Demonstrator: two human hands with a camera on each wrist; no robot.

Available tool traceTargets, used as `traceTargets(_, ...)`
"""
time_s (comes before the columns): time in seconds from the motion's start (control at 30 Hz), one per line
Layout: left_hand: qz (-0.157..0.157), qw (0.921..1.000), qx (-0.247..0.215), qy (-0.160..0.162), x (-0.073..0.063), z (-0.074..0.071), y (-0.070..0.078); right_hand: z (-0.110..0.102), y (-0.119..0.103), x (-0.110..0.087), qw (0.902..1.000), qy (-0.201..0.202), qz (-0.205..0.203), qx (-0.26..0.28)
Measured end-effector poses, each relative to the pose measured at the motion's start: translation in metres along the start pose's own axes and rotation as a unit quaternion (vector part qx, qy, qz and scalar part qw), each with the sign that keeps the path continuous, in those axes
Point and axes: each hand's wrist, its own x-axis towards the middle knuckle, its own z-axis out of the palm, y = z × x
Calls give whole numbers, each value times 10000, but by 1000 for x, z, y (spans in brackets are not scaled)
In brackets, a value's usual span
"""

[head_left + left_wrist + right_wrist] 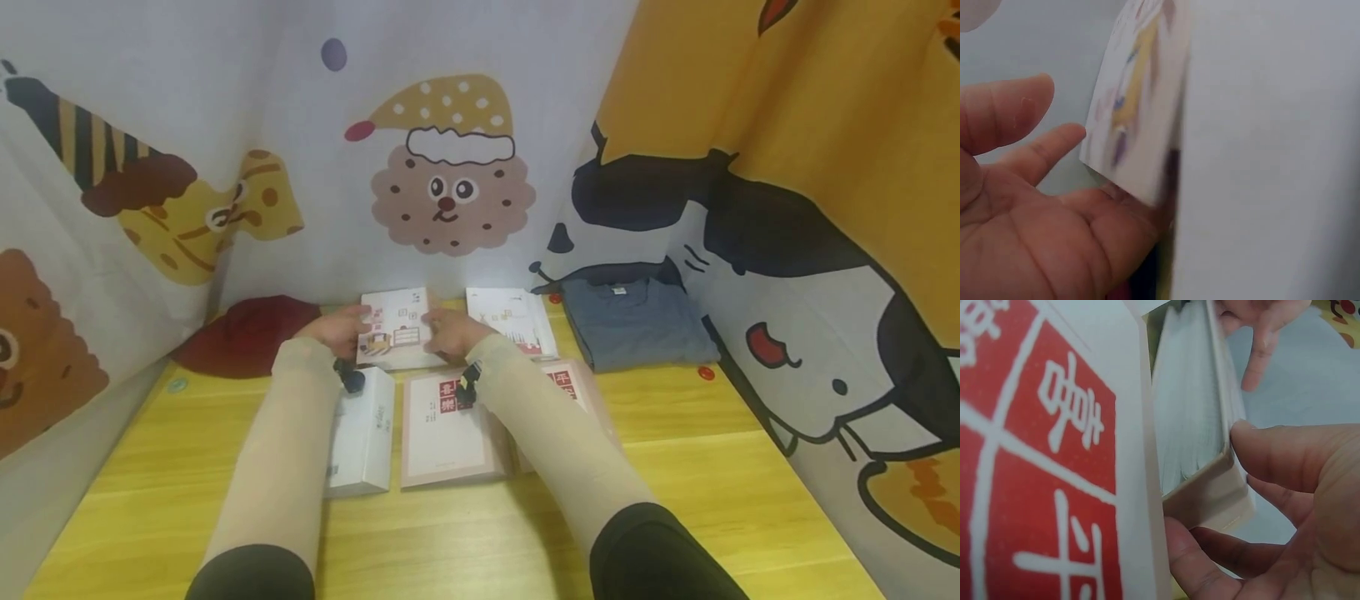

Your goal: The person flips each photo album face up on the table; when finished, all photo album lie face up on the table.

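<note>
Both hands are at a thick book-like block [393, 323] with a white printed cover, at the back of the table. My left hand [341, 329] is at its left side. In the left wrist view its thumb [1010, 112] stands off the cover, and the index fingertip comes right up to the edge. Other fingers of that hand run beneath the block, partly hidden. My right hand [453, 332] grips the opposite end. In the right wrist view the right thumb [1279, 450] lies at the cover's edge, fingers below. White sheets [1188, 406] show inside the block.
Nearer lie a white box-like block [363, 446] and pink-bordered ones [450, 446] with red characters, partly under the right arm. Another white printed block [513, 321] is right of the hands. A red cloth item [251, 333] and folded grey-blue shirt [637, 325] flank them; a cartoon curtain hangs behind.
</note>
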Motion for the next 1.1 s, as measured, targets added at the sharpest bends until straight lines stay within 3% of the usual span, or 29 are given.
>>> traceTargets(0.17, -36, 9998, -41, 192, -2, 2, 1, 1, 1, 2, 10000, 65, -28, -55)
traceTargets(0.3, -29, 9985, 294, 452, -4, 4, 2, 3, 1, 3, 9997, 86, -188, -88)
traceTargets(0.4, 138, 9977, 530, 409, -4, 3, 4, 4, 2, 3, 9996, 85, -280, 4)
traceTargets(0.6, 531, 9971, 499, 204, -7, 4, 10, 4, 2, 2, 9978, 89, -245, 607)
traceTargets(0.87, 865, 9917, 757, 580, -31, 22, 26, 8, -2, 5, 9966, 372, -504, 527)
traceTargets(0.97, 922, 9871, 1076, 750, -37, 27, 31, 9, -6, 4, 9958, 585, -597, 380)
traceTargets(1.1, 1042, 9744, 1743, 960, -33, 28, 32, 8, -15, -2, 9917, 764, -871, 553)
